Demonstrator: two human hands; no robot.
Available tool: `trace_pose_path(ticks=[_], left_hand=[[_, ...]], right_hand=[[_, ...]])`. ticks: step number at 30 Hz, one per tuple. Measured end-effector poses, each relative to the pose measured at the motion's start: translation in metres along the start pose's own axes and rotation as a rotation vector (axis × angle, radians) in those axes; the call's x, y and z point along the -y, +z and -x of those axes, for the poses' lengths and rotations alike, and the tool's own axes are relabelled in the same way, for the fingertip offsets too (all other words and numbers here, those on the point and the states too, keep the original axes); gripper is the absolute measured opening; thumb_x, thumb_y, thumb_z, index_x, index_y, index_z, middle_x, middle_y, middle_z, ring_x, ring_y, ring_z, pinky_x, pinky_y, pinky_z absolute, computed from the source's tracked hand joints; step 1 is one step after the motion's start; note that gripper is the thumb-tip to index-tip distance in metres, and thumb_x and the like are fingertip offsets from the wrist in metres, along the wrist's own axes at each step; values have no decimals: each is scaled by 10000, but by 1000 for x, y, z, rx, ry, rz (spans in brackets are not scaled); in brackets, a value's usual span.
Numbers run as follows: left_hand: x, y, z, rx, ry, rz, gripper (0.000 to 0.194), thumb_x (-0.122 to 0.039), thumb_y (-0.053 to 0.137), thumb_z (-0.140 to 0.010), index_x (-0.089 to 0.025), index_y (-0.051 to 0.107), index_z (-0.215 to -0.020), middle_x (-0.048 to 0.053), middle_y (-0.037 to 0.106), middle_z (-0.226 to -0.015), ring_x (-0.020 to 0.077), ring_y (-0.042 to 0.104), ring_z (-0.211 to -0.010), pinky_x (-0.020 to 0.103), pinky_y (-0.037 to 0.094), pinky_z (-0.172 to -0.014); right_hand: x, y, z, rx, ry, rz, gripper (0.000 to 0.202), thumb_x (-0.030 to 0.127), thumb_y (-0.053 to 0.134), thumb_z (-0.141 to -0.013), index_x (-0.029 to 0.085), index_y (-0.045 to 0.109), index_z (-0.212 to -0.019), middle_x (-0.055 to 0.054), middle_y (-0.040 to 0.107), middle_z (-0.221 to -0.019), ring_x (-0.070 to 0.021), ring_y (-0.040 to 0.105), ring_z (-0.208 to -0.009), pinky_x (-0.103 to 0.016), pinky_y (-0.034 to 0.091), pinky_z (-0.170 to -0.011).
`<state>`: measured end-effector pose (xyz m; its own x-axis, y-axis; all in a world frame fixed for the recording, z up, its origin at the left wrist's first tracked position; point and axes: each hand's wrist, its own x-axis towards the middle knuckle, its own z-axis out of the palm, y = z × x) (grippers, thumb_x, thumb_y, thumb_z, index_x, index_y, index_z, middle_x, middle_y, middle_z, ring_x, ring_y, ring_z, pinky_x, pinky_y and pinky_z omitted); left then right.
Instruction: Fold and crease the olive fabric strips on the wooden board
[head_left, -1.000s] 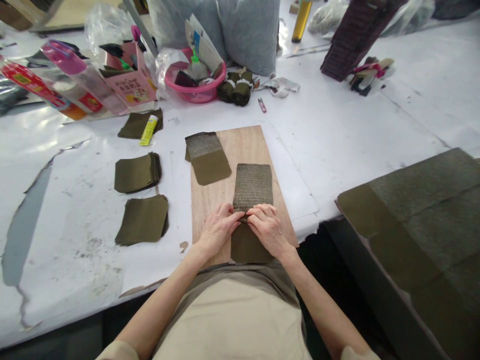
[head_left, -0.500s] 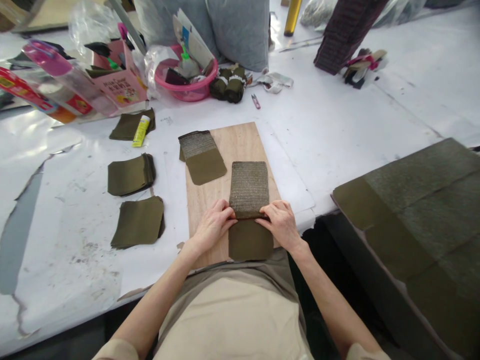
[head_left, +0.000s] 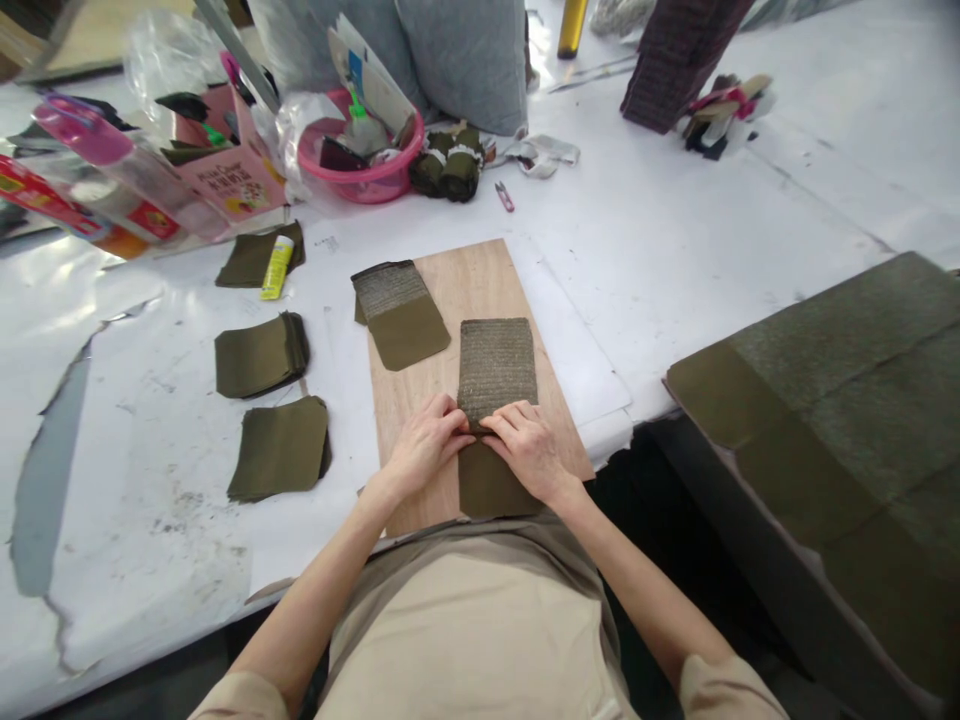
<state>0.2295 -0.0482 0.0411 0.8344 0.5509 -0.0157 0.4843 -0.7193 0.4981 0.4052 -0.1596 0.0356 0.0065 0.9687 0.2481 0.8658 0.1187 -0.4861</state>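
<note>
In front of me an olive fabric piece (head_left: 496, 365) lies on a wooden board (head_left: 476, 275). Its upper part is ribbed and speckled; below a crosswise seam, the lower part is smooth. My left hand (head_left: 433, 438) pinches the left end of that seam. Close beside it, my right hand (head_left: 525, 445) pinches the seam near its middle and covers part of the smooth half. What lies between the fingertips is hidden. A similar two-part fabric piece (head_left: 409, 320) rests at the board's upper left, overlapping another bit of olive cloth.
Left of the board are olive fabric stacks (head_left: 277, 447), with a yellow tube (head_left: 277, 267) on the farthest. Farther back stand a pink basket (head_left: 360, 180) and small pink snips (head_left: 504, 196). Large olive panels (head_left: 810, 420) lie at right, beyond a dark gap.
My right hand has slid left along the seam, from its right end to near the middle. My left hand stays at the left end. The view has shifted slightly.
</note>
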Motion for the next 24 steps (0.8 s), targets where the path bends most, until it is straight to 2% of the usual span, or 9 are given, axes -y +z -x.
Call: trace_pose_path(ticks=[5, 9, 16, 24], left_hand=[[1, -2, 2, -9, 17, -73, 202, -378, 612, -885, -204, 565, -794, 33, 506, -907, 198, 492, -865, 312, 424, -708], [3, -2, 4, -29, 13, -102, 247, -416, 634, -866, -200, 551, -782, 37, 523, -899, 207, 496, -864, 315, 421, -705], [2, 6, 13, -154, -20, 78, 168, -346, 609, -897, -203, 577, -979, 32, 566, -935, 189, 545, -886, 313, 458, -767], [2, 16, 16, -258, 6, 155, 118, -262, 530, -948, -204, 630, -924, 21, 601, -894, 159, 571, -862, 300, 474, -771]], right_hand=[[-4, 4, 1, -17, 45, -41, 95, 302, 608, -911, 214, 642, -911, -50, 630, -939, -220, 501, -977, -348, 416, -837], [-5, 3, 2, 1, 51, -45, 93, 300, 608, -912, 211, 634, -899, -42, 636, -913, -218, 496, -968, -359, 406, -840], [-5, 5, 3, -8, 46, -29, 113, 299, 610, -912, 208, 643, -970, -45, 649, -942, -218, 508, -982, -360, 398, -854], [-6, 8, 4, -69, 35, -17, 142, 262, 579, -933, 229, 681, -1026, -40, 641, -921, -194, 500, -942, -332, 407, -823]])
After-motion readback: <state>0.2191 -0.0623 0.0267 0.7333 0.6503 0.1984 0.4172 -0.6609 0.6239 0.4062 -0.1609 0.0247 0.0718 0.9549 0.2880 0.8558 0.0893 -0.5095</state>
